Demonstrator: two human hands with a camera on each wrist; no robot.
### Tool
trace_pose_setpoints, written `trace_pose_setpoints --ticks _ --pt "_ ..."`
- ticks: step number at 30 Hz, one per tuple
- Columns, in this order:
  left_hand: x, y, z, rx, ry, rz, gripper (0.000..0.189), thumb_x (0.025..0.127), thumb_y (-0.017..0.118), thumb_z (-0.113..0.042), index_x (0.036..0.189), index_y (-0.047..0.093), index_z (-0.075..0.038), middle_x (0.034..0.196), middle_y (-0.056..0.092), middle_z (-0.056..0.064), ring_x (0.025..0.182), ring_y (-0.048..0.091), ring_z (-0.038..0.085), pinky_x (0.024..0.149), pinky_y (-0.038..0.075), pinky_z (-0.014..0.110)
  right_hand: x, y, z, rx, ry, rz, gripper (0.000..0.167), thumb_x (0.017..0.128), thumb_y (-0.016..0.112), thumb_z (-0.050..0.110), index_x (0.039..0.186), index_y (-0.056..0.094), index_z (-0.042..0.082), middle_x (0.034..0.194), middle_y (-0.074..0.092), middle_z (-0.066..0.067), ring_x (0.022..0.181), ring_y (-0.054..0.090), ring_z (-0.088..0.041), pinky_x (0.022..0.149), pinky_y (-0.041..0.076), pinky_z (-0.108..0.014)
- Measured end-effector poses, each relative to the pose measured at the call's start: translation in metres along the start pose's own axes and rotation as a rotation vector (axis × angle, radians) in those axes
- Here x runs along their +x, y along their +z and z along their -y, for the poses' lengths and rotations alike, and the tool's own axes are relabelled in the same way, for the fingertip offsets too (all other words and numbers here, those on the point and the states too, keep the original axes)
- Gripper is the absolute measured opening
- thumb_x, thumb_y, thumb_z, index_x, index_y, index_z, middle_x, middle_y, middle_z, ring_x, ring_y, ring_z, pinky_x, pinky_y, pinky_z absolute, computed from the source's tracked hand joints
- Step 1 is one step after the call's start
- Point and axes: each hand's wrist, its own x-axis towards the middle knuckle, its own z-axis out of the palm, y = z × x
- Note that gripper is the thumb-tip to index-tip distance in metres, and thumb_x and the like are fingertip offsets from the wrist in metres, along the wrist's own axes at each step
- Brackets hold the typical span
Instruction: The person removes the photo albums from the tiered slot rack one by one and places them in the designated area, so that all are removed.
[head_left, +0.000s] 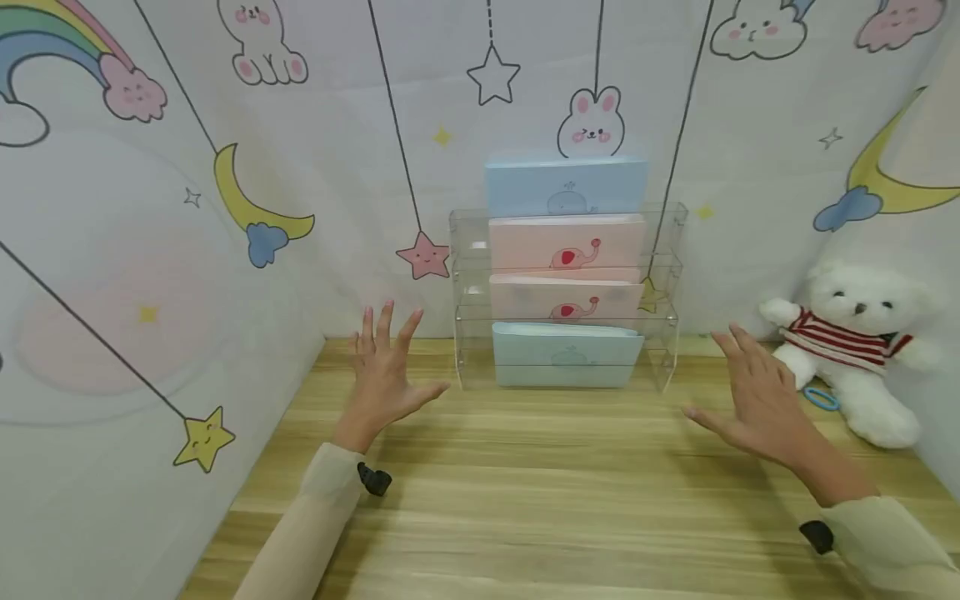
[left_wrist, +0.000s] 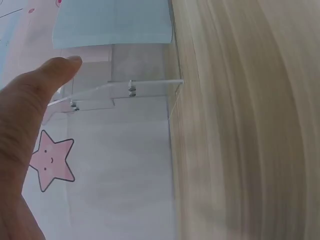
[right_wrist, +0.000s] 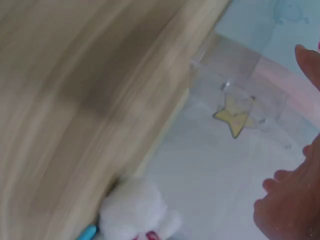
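Note:
A clear acrylic tiered rack [head_left: 670, 350] stands at the back of the table. Folded, card-like items fill its tiers: a blue one with a whale [head_left: 517, 190] on top, two pink ones with an elephant [head_left: 517, 243] in the middle, and a pale blue-green one [head_left: 525, 354] at the bottom. My left hand [head_left: 382, 379] hovers left of the rack, fingers spread and nothing in it. On the other side, my right hand [head_left: 768, 400] is held up with thumb apart from the fingers, also holding nothing. In the left wrist view the thumb [left_wrist: 37, 85] overlaps the rack's side.
A white teddy bear [head_left: 873, 408] in a red-striped sweater sits at the right rear, with a small blue ring [head_left: 821, 398] by its leg. The wood-grain table [head_left: 525, 492] meets a cartoon-printed backdrop [head_left: 345, 167] behind and at the left.

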Motion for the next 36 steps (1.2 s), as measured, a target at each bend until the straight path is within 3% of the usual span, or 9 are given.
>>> trace_pose_setpoints --ticks 4,8,12,17,22,28,36 --pt "0.010 0.010 -0.003 -0.152 0.056 -0.020 0.131 0.074 0.097 -0.048 0.174 0.014 -0.031 0.179 0.020 0.018 0.165 0.019 0.049 0.126 0.022 0.076 0.016 0.008 0.012 0.125 -0.047 -0.048 0.113 0.083 0.089 0.035 0.170 0.022 0.009 0.170 0.030 -0.031 0.148 0.035 -0.060 0.105 0.030 -0.081" --pt "0.017 0.021 -0.006 -0.282 0.068 0.003 0.129 0.076 0.098 -0.037 0.174 0.016 -0.023 0.175 0.034 0.017 0.156 0.042 0.044 0.122 0.041 0.066 0.030 0.012 0.024 0.253 -0.016 -0.027 0.107 0.087 0.087 0.029 0.169 0.022 0.005 0.163 0.037 -0.034 0.147 0.037 -0.058 0.110 0.034 -0.077" --pt "0.021 0.033 -0.010 -0.377 -0.004 0.082 0.130 0.078 0.097 -0.035 0.175 0.009 -0.032 0.179 0.028 0.011 0.157 0.042 0.044 0.118 0.044 0.068 0.038 0.015 0.035 0.351 0.052 0.033 0.099 0.095 0.082 0.033 0.170 0.023 0.008 0.165 0.040 -0.031 0.149 0.040 -0.056 0.110 0.035 -0.078" --pt "0.024 0.048 -0.011 -0.460 -0.059 0.128 0.130 0.081 0.095 -0.032 0.173 0.004 -0.041 0.178 0.030 0.014 0.154 0.045 0.047 0.115 0.044 0.072 0.049 0.022 0.040 0.429 0.049 0.047 0.085 0.099 0.078 0.030 0.168 0.032 0.011 0.166 0.044 -0.025 0.150 0.044 -0.050 0.113 0.039 -0.072" --pt "0.025 0.061 -0.012 -0.492 -0.052 0.139 0.127 0.084 0.094 -0.025 0.173 0.006 -0.037 0.170 0.040 0.024 0.146 0.054 0.051 0.113 0.047 0.071 0.058 0.030 0.042 0.516 0.024 0.057 0.072 0.101 0.076 0.025 0.165 0.041 0.018 0.167 0.046 -0.019 0.148 0.047 -0.049 0.111 0.041 -0.071" --pt "0.027 0.066 -0.012 -0.527 -0.015 0.161 0.113 0.088 0.090 -0.014 0.173 0.018 -0.031 0.175 0.035 0.016 0.145 0.056 0.048 0.114 0.051 0.061 0.063 0.035 0.044 0.560 0.049 0.079 0.065 0.102 0.075 0.027 0.162 0.047 0.026 0.165 0.050 -0.012 0.148 0.049 -0.044 0.111 0.042 -0.070" --pt "0.028 0.066 -0.011 -0.596 -0.051 0.191 0.096 0.098 0.080 -0.013 0.171 0.022 -0.038 0.162 0.043 0.038 0.125 0.070 0.052 0.100 0.060 0.060 0.073 0.042 0.046 0.598 0.079 0.096 0.056 0.103 0.075 0.030 0.156 0.056 0.030 0.163 0.053 -0.007 0.150 0.047 -0.038 0.117 0.040 -0.069"
